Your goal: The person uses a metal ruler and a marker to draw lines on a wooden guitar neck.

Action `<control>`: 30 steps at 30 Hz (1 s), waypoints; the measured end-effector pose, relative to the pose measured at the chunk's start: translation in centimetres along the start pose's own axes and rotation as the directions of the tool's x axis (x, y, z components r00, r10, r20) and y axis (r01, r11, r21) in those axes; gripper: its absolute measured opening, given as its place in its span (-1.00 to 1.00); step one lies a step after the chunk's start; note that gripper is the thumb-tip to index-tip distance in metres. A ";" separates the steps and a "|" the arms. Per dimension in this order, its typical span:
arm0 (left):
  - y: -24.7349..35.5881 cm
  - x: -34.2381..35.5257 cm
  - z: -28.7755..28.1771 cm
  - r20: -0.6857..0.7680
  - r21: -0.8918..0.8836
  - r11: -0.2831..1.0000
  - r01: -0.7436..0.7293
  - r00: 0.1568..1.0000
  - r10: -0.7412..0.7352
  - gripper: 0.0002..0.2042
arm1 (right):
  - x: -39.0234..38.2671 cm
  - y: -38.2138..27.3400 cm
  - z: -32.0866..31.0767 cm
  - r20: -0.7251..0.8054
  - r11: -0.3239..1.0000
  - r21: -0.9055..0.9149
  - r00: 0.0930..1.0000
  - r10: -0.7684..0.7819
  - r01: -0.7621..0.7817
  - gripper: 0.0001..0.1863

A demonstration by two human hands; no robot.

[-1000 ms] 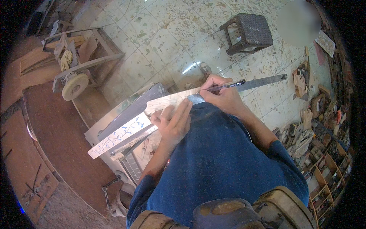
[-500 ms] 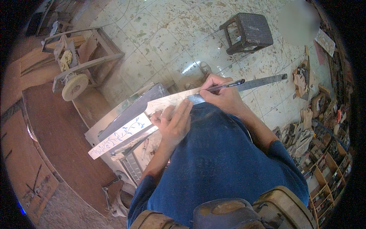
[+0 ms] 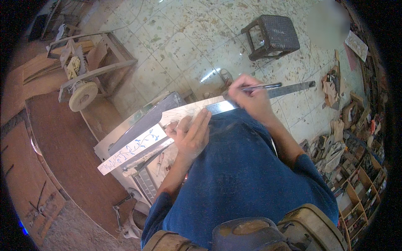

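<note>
My left hand (image 3: 190, 134) presses a long metal ruler (image 3: 289, 90) against a pale wooden piece (image 3: 184, 110). Two of its fingers stretch onto the ruler's near end; the others bend over the wood. A blue leafy vine is drawn along the white strip (image 3: 136, 146) left of that hand. Just above the ruler, my right hand (image 3: 251, 98) is closed around a dark pen (image 3: 266, 86), its fingers smeared by motion. The pen's back end points right. Its tip is hidden behind the fingers.
Beyond my hands a dark woven stool (image 3: 278, 35) stands on the stained tile floor (image 3: 197, 37). A wooden frame with a round buffing wheel (image 3: 83, 96) is at the left, above a brown tabletop (image 3: 63, 138). Compartmented trays of tools (image 3: 360, 184) lie at the right.
My right hand has lifted a little from the wood and ruler and shifted right with the pen, baring more of the ruler. My left hand stays in place.
</note>
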State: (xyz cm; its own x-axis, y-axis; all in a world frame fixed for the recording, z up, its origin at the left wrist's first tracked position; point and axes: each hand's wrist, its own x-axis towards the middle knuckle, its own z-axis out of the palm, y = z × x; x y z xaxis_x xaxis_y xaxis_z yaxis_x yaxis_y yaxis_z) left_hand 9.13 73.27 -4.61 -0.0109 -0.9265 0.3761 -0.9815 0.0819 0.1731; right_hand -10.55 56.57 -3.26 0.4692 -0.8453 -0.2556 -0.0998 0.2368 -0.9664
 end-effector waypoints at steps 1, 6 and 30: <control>0.0 0.0 0.0 0.000 0.000 1.000 -0.001 1.000 0.001 -0.54 | 0.1 -0.2 -0.7 -0.091 0.997 0.041 0.994 0.061 -0.057 -0.85; 0.0 0.0 -0.1 -0.009 -0.009 1.000 0.002 1.000 -0.002 -0.56 | 0.5 0.8 -8.2 0.026 0.837 -0.535 0.992 -0.120 0.115 -0.75; 10.4 0.2 2.1 -0.217 -0.447 0.789 0.422 0.804 -0.553 -0.94 | 3.4 18.2 -21.9 -0.045 0.899 -0.209 0.922 0.385 -0.386 -0.54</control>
State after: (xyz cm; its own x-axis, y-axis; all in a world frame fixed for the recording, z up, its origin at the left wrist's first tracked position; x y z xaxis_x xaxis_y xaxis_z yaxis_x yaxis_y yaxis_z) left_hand -1.44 73.15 -4.68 0.5757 -0.7110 0.4038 -0.6931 -0.1623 0.7024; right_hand -29.93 47.53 -22.33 0.3543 -0.7099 -0.6088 -0.4536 0.4388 -0.7757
